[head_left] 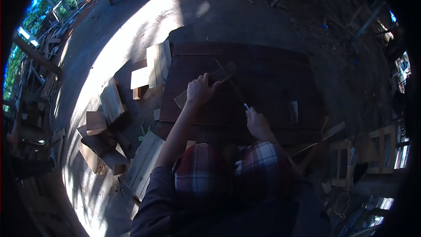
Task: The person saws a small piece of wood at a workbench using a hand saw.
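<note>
My left hand is closed over a flat wooden strip, holding it down on a dark wooden tabletop. The strip lies at a slant, its far end showing beyond my fingers. In my right hand is the pale handle of a thin, long-bladed tool. Its narrow blade crosses the strip near the far end, to the right of my left fingers. Whether the blade is toothed is too dim to make out.
A small pale scrap lies on the tabletop's right side. Wooden blocks and pale boards are scattered on the floor at left. A slatted panel rests by my left arm. Wooden frames stand at right.
</note>
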A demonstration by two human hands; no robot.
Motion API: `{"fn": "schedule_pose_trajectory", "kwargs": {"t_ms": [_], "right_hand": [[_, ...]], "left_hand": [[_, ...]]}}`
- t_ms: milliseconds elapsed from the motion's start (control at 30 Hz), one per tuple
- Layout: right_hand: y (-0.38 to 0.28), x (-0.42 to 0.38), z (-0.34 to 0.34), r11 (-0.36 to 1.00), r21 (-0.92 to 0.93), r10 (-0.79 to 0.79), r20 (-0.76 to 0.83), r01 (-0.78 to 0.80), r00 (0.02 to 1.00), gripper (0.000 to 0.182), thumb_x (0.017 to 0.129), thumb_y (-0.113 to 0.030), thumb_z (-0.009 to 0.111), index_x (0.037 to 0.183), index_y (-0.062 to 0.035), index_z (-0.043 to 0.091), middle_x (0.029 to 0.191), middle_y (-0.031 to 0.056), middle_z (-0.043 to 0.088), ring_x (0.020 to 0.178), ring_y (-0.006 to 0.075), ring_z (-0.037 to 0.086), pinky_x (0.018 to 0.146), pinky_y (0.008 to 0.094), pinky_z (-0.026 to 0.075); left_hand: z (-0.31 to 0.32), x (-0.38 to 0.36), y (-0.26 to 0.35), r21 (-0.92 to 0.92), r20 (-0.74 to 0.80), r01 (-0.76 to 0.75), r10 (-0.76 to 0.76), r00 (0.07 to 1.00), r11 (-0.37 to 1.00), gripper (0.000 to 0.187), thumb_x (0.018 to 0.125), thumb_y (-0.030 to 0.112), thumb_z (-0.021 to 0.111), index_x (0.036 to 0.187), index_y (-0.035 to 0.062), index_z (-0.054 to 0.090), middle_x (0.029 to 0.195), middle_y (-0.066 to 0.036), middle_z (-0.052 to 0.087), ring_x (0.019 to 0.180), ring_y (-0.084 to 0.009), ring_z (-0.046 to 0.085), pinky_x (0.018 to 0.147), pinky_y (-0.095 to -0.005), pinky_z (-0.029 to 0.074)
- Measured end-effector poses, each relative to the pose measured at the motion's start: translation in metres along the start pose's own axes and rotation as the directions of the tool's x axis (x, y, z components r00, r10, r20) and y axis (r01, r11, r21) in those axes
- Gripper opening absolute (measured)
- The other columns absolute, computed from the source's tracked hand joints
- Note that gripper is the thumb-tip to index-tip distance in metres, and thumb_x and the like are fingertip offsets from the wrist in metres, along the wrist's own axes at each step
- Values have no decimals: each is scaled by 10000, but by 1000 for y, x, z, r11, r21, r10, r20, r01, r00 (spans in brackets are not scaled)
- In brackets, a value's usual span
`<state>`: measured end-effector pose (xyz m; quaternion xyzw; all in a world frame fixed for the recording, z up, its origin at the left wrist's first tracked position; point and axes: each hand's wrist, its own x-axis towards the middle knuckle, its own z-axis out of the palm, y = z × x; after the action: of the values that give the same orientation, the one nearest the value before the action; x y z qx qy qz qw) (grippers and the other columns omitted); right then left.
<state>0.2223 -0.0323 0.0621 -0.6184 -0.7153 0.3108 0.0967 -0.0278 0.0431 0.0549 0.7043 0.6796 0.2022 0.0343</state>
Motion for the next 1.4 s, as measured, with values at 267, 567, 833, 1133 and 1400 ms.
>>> {"fn": "schedule_pose_trajectory", "kwargs": {"t_ms": [267, 567, 833, 1133, 1400], "right_hand": [[-26, 16, -11, 992, -125, -20, 20, 22, 1000, 301, 992, -265, 365, 1008, 0, 509, 819, 265, 649, 819, 457, 639, 721, 548, 510], [-46, 64, -12, 994, -100, -43, 7, 44, 999, 313, 984, -238, 374, 1032, 23, 541, 896, 262, 656, 871, 426, 651, 772, 520, 515], [-37, 8, -45, 987, -158, 39, 91, -24, 995, 321, 987, -242, 371, 1033, 29, 536, 892, 265, 657, 868, 434, 647, 777, 521, 513], [-41, 58, -8, 995, -81, -51, -2, 51, 999, 317, 981, -235, 382, 1032, 29, 550, 880, 272, 655, 865, 438, 644, 772, 528, 507], [-38, 61, 2, 997, -33, -65, -30, 64, 997, 316, 983, -251, 387, 1007, 28, 533, 862, 283, 647, 854, 456, 636, 767, 539, 501]], "left_hand": [[3, 2, -9, 46, 97, -72, 67, 993, 996, 436, 733, 318, 734, 997, 55, 507, 872, -146, 662, 781, -350, 664, 675, -462, 529], [3, 3, -6, 98, 117, -53, 42, 992, 994, 449, 736, 334, 740, 1024, 70, 518, 874, -138, 668, 811, -341, 666, 672, -459, 527], [3, 7, -11, 88, 122, -57, 46, 992, 994, 450, 742, 358, 733, 1023, 74, 526, 850, -139, 671, 802, -343, 667, 672, -461, 526], [7, 1, -9, 95, 114, -70, 59, 992, 993, 443, 758, 350, 716, 1050, 80, 521, 857, -146, 671, 792, -350, 664, 669, -461, 525], [6, 0, -7, 90, 118, -97, 86, 989, 991, 412, 761, 315, 703, 1066, 107, 520, 843, -145, 673, 764, -350, 665, 652, -456, 525]]}}
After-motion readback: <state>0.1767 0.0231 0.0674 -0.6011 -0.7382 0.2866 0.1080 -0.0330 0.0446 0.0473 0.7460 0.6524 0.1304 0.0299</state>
